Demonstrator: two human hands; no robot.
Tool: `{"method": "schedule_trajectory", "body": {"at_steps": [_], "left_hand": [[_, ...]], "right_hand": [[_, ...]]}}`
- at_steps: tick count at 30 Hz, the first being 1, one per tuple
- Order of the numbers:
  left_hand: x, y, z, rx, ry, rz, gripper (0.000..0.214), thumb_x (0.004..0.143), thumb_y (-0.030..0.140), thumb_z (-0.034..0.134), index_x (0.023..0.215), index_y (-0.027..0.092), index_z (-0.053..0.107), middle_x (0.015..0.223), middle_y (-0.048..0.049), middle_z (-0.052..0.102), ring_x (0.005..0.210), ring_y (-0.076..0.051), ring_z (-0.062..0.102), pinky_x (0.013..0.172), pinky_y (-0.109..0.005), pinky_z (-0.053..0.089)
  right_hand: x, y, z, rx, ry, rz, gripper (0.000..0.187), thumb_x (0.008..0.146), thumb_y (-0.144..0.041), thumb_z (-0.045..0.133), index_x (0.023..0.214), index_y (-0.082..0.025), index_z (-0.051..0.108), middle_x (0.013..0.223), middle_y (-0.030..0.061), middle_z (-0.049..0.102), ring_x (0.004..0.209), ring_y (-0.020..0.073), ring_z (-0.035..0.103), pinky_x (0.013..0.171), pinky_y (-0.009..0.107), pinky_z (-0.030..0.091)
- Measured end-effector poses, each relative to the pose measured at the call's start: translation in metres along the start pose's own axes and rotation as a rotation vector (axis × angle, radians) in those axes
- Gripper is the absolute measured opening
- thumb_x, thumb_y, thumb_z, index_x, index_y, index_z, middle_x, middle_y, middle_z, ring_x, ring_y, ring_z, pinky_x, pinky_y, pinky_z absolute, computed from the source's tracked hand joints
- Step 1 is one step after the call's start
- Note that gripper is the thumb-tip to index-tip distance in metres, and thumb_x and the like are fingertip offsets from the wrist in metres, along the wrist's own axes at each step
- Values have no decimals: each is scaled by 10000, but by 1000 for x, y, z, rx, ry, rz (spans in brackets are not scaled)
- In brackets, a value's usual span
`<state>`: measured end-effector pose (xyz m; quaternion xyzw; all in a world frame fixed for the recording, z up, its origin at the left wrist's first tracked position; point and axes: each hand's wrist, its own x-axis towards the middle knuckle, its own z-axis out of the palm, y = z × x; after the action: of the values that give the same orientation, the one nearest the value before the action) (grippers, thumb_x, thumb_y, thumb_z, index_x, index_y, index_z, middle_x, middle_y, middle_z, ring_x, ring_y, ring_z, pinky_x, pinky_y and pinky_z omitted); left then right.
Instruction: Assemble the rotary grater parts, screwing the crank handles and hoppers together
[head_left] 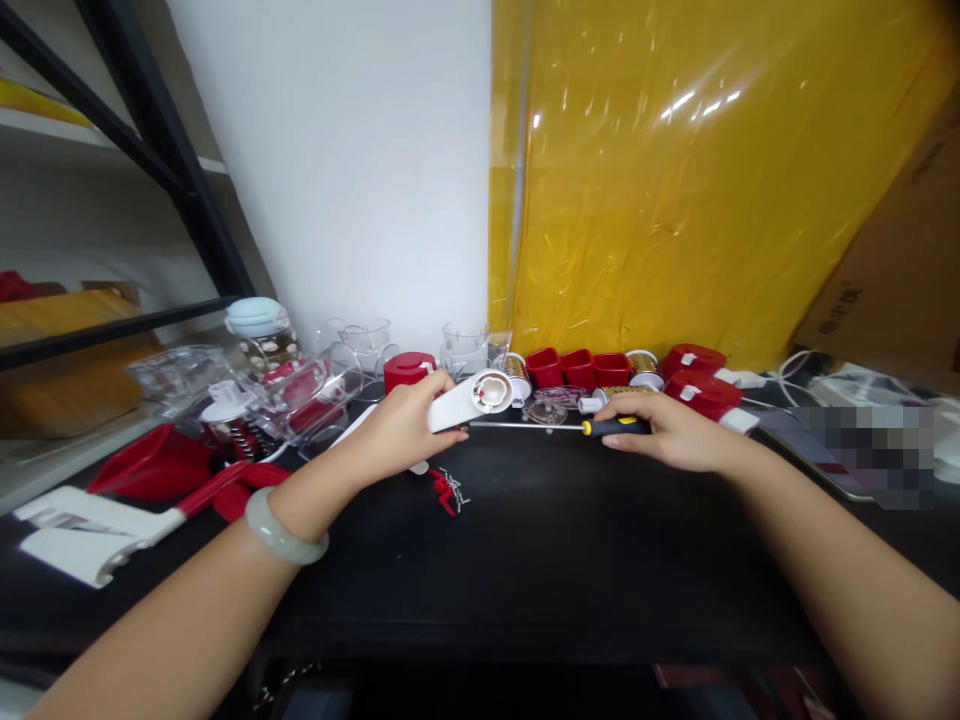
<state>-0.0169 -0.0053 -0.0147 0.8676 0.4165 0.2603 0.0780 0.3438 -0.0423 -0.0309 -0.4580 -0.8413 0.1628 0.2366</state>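
Note:
My left hand (397, 425) is closed round a white plastic handle-like part (456, 402), whose round hollow end faces up toward me. In my right hand (664, 428) is a screwdriver (619, 427) with a black and yellow grip. Its long thin shaft points left, and the tip lies close to my left thumb; I cannot tell whether it touches the white part. Below my left hand, a small heap of screws (455, 490) and little red pieces (441, 492) lies on the black table (525, 570).
Along the back stand red cups (577, 368), red round parts (701, 392), metal grater drums (517, 375) and clear plastic housings (465, 348). At left lie a red hopper (154, 470) and white parts (75, 530), near a black shelf frame (172, 150). A tablet-like device (814, 455) is at right.

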Motion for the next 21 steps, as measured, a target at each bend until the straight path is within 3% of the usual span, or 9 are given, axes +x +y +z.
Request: {"method": "schedule_trajectory", "body": {"at_steps": [12, 21], "left_hand": [[-1, 0, 0, 31, -39, 0, 287, 765, 340, 722, 921, 223, 512, 822, 10, 643, 739, -178, 619, 619, -277, 394], [-1, -2, -2, 5, -32, -31, 408, 713, 439, 778, 921, 219, 503, 838, 10, 641, 748, -183, 620, 623, -285, 404]], "right_hand": [[0, 2, -1, -15, 20, -18, 345, 836, -515, 638, 988, -210, 696, 1006, 68, 717, 938, 228, 659, 872, 372, 491], [0, 0, -1, -4, 13, 3, 347, 830, -517, 648, 992, -214, 696, 1015, 61, 716, 945, 227, 657, 877, 368, 488]]}}
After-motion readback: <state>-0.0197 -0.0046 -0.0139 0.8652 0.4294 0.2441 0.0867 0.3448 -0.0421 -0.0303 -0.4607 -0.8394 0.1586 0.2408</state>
